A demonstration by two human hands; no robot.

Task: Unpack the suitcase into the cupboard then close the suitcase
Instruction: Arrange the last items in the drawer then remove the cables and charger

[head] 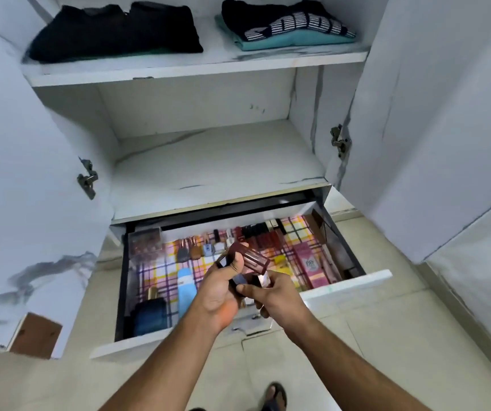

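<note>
Both my hands are over the open drawer [354, 284] of the white cupboard [197, 69]. My left hand [223, 289] grips a bundle of small dark red cosmetic boxes [253, 259], one sticking up and to the right. My right hand [271, 295] pinches the lower end of the bundle, where a pale item shows between the fingers. The drawer has a checked liner and holds rows of lipsticks and nail polish [250, 235], a pink box [309, 262], a light blue tube [186, 289] and a blue bottle [149, 318]. The suitcase is out of view.
Folded black clothes [117, 31] and a striped and teal pile [285, 25] lie on the upper shelf. The middle shelf [217, 161] is bare. Both cupboard doors [434, 114] stand open to either side. My sandalled foot [274, 396] is on the tiled floor below.
</note>
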